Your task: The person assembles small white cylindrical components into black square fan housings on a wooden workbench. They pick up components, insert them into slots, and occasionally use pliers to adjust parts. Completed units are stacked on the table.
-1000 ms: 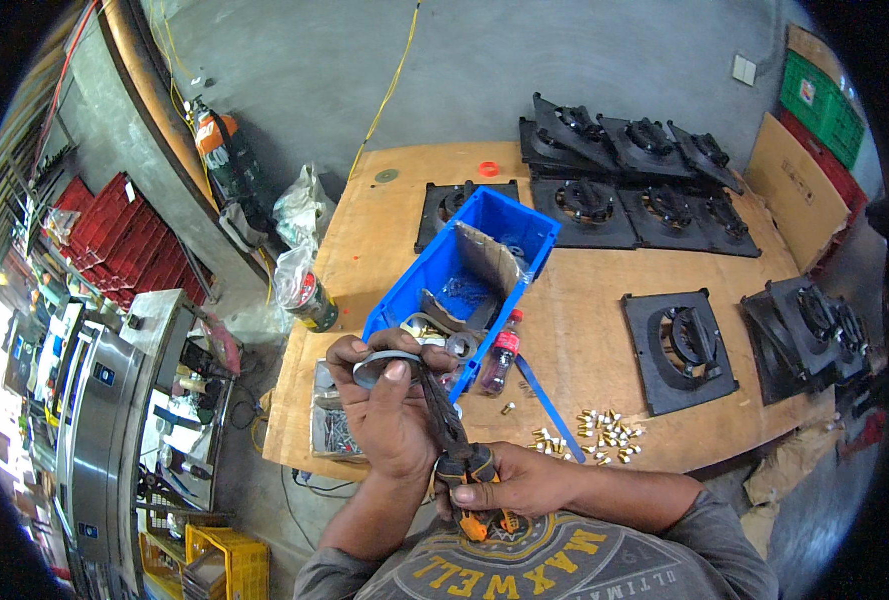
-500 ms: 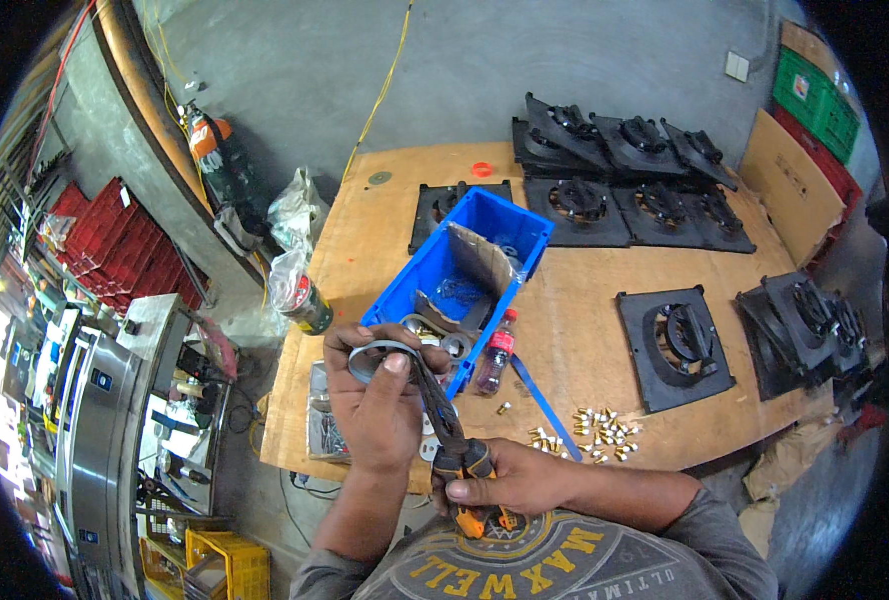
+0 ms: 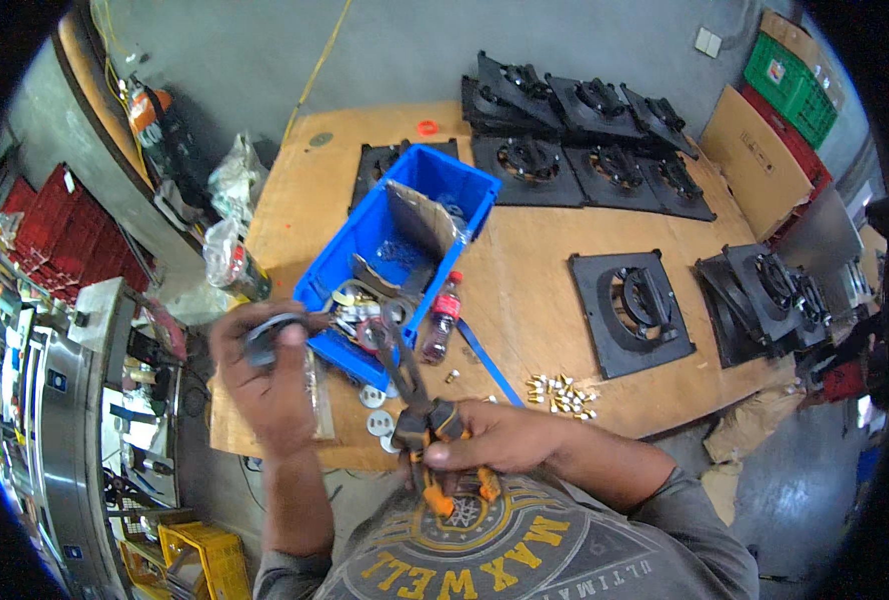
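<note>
My left hand [image 3: 273, 392] is raised left of the blue bin, its fingers closed on a grey metal ring [image 3: 262, 342]; motion blurs it. In front of my chest, my right hand [image 3: 500, 435] grips pliers [image 3: 417, 400] by their black and orange handles. Their jaws point up and away, over the near end of the blue bin [image 3: 337, 268], apart from the ring. Inside the bin are a cardboard divider [image 3: 420, 215] and several loose metal parts. Flat round metal discs [image 3: 381, 424] lie between my hands on the table.
A bottle of dark drink [image 3: 442, 320] stands beside the bin. Small brass fittings [image 3: 565, 395] are heaped at the table's near edge, by a blue strip [image 3: 490, 362]. Black square burner plates [image 3: 633, 315] lie at right and back. A bag-topped jar [image 3: 245, 275] stands at left.
My left hand has moved left and down with the ring, away from the pliers' jaws. The pliers have shifted slightly left in my right hand. The whole view has shifted too.
</note>
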The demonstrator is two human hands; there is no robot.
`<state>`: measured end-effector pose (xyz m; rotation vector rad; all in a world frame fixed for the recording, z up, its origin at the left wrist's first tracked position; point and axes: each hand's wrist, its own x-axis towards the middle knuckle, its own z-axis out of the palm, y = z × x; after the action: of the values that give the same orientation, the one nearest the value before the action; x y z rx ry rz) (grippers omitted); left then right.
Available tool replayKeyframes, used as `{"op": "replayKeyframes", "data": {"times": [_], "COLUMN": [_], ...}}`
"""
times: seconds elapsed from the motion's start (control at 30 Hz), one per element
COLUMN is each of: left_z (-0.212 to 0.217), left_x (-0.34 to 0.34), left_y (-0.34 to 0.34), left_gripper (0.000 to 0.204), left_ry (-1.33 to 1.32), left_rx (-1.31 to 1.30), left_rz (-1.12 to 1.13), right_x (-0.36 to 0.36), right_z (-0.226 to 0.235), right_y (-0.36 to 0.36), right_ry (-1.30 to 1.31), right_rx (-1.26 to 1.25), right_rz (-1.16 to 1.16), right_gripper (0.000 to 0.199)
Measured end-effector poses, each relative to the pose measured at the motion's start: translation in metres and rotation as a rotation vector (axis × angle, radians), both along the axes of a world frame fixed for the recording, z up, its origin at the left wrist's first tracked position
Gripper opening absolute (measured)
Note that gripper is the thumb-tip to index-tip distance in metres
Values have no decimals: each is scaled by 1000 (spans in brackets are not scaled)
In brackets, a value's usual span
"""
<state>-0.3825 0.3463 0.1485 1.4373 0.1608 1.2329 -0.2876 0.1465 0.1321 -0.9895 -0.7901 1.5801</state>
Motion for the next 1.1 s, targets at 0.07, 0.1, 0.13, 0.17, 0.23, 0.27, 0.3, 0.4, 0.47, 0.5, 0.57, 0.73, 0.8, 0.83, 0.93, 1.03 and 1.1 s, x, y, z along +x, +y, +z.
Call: {"op": "replayKeyframes", "data": {"times": [0.07, 0.1, 0.13, 0.17, 0.23, 0.27, 0.3, 0.4, 0.47, 0.5, 0.57, 0.73, 0.8, 0.83, 0.93, 1.03, 1.1], "left_z": [15, 18, 21, 25, 50, 73, 96, 128, 133, 130, 125, 45, -17, -56, -141, -175, -182], "left_x": [-28, -51, -71, -94, -86, -81, -79, -62, -59, -56, -55, -5, -8, -15, -46, -67, -73], "left_y": [-12, -26, -40, -54, -70, -75, -77, -74, -72, -73, -74, -37, -29, -24, -25, -39, -44], "left_gripper": [23, 24, 26, 28, 24, 22, 20, 18, 21, 23, 26, 30, 23, 24, 25, 27, 30], "left_ry": [138, 196, 254, 306, 300, 292, 284, 339, 472, 456, 475, 625, 839, 905, 1021, 1031, 1059], "left_rx": [362, 358, 351, 339, 523, 625, 735, 929, 871, 989, 1152, 656, 425, 199, -179, -350, -403], "left_rz": [226, 175, 116, 61, -110, -209, -297, -550, -582, -558, -496, -585, -358, -357, -349, -353, -358], "right_x": [23, 37, 45, 58, 83, 101, 116, 147, 159, 163, 169, 160, 140, 124, 88, 77, 77], "right_z": [-10, -11, -18, -31, -48, -79, -109, -195, -227, -225, -213, -226, -226, -225, -212, -224, -232], "right_y": [-16, -23, -29, -34, -30, -39, -47, -83, -85, -77, -49, -34, -13, -2, 21, 30, 32], "right_ry": [-53, -230, -295, -546, -1092, -1221, -1326, -1288, -1477, -1492, -1633, -1815, -1719, -1533, -1517, -1560, -1598], "right_rx": [25, -16, -26, -124, -417, -509, -532, -758, -835, -907, -834, -550, -297, -237, -259, -308, -298], "right_rz": [-146, -227, -411, -566, -694, -693, -707, -710, -696, -632, -599, -663, -574, -473, -231, -108, -45], "right_gripper": [38, 42, 45, 49, 48, 46, 46, 49, 51, 53, 54, 41, 25, 23, 26, 26, 27]}}
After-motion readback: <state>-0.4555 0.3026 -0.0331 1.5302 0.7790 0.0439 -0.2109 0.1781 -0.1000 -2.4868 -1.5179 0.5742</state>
